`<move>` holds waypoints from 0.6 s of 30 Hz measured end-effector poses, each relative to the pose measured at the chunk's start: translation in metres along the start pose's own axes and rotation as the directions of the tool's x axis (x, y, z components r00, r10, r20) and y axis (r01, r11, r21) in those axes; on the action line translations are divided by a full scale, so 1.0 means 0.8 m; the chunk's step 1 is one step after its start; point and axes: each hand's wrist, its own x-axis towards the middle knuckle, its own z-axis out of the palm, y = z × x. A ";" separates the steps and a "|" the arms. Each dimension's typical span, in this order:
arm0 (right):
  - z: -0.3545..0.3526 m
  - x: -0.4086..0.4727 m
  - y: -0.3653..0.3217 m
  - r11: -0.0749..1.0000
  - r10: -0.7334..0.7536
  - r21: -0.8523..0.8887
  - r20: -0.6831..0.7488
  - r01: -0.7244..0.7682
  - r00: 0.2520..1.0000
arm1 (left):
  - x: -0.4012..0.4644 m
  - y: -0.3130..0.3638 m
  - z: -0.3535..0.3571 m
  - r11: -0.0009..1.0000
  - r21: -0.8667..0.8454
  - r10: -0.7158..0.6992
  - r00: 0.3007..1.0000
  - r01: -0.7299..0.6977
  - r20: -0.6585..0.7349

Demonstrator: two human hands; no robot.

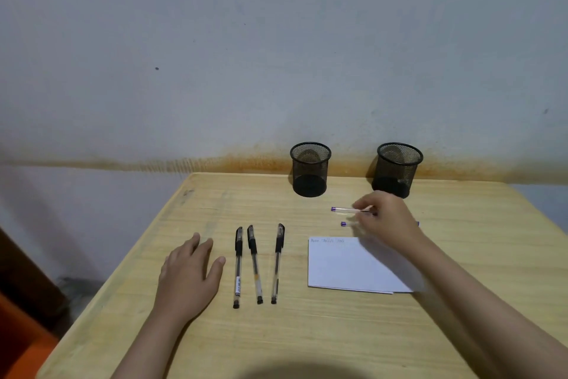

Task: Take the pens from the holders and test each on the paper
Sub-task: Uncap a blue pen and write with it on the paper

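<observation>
pens: three black pens (256,265) lie side by side on table (307,341), two purple-capped pens (345,209) beyond paper (347,268) | holders: both mesh holders (310,169) look empty | right hand (387,218): fingers pinched on farther purple pen, hiding its tip | left hand (190,274): flat, spread, holding nothing | paper scribbles illegible

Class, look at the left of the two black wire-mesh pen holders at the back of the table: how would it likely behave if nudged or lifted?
The left black wire-mesh pen holder looks empty, so it is probably light and would slide easily on the smooth wooden table. It is taller than its base is wide, so a push near the rim might tip it. On its side, the round shape would likely roll.
</observation>
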 end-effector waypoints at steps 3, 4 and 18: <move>-0.020 0.010 0.036 0.954 0.102 -0.289 0.059 -0.081 0.993 | 0.000 0.001 -0.001 1.000 0.005 -0.004 1.000 0.004 -0.008; -0.023 0.012 0.042 0.936 0.111 -0.344 0.088 -0.075 0.990 | 0.001 0.002 -0.001 1.000 0.005 -0.007 1.000 0.007 -0.010; -0.042 -0.020 -0.024 0.865 0.007 0.502 -0.021 0.005 1.000 | -0.007 0.065 -0.012 0.927 -0.370 0.009 0.988 -0.066 -0.155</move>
